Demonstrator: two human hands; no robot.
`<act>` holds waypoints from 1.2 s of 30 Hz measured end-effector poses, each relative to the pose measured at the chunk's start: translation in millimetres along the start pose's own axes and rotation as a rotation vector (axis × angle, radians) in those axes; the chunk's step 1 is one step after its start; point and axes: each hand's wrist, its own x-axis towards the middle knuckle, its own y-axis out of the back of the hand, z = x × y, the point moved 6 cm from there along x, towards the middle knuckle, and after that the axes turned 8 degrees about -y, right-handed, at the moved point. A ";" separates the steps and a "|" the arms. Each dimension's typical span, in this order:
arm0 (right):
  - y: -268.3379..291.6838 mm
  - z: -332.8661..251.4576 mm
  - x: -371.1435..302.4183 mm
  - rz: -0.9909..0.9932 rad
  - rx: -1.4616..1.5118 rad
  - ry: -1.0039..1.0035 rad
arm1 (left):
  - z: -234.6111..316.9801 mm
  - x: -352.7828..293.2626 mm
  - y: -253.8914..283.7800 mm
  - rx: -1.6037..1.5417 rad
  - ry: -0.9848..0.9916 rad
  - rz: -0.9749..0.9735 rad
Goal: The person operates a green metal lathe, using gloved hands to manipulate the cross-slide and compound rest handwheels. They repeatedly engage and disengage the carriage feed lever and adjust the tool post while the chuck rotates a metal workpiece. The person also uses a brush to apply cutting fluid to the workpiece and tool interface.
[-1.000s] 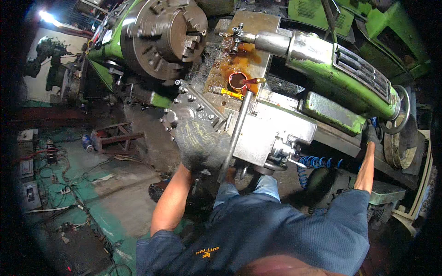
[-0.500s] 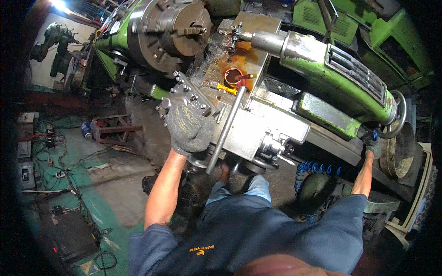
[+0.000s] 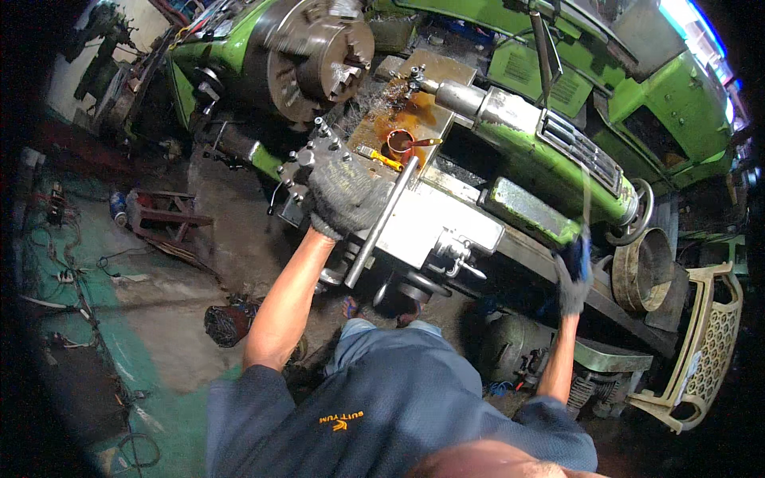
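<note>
My left hand, in a grey knit glove, is closed over the bolted tool post of a green lathe. Its palm hides part of the post. Off to the right, my gloved right hand grips a blue air blow gun, whose thin nozzle points up, blurred by motion. A long metal bar slants just right of my left hand. Beyond it, a red cup with a brush handle in it stands on the oily plate, beside a yellow-handled brush.
The large chuck is at the upper left, partly blurred. The green tailstock with its handwheel lies to the right. A metal ring and a cream grille stand far right. Cables trail over the green floor.
My right hand has come up and inward from beside the handwheel, raising the blow gun. My left hand stays on the tool post. The chuck's jaws show at a different angle; the view has shifted.
</note>
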 end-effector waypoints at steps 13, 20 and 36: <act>-256.5 -157.5 159.1 -0.464 -0.827 0.198 | -3.7 5.0 4.1 -0.013 0.075 0.087; -284.4 -134.1 183.8 -0.390 -0.860 0.234 | -0.7 9.3 8.8 -0.012 0.058 0.143; -302.9 -148.6 194.2 -0.448 -0.872 0.227 | -1.4 9.2 9.3 -0.071 0.032 0.129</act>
